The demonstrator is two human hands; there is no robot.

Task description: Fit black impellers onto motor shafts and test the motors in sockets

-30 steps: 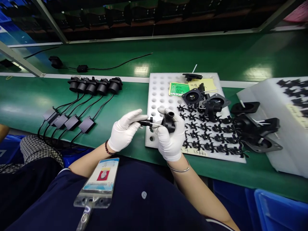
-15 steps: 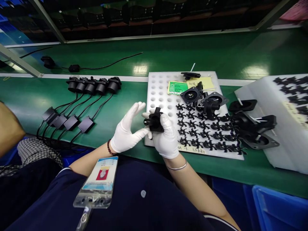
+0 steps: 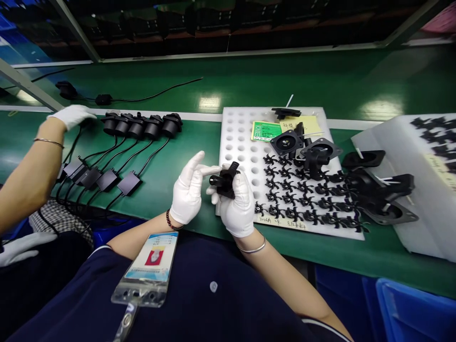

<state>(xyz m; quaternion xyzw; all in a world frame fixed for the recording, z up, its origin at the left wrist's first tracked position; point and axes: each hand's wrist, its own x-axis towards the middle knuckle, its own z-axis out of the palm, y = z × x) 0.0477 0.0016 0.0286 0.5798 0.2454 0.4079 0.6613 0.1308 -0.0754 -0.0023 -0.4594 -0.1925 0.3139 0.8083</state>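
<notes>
One black pump part (image 3: 224,181) | clasped in right hand (image 3: 235,211) | left hand (image 3: 188,192) unclenched, just beside its left

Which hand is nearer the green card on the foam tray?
Right. The right hand, gripping a black part, is below-left of the green card, over the edge of the foam tray; the left hand is farther left, over the bench.
</notes>
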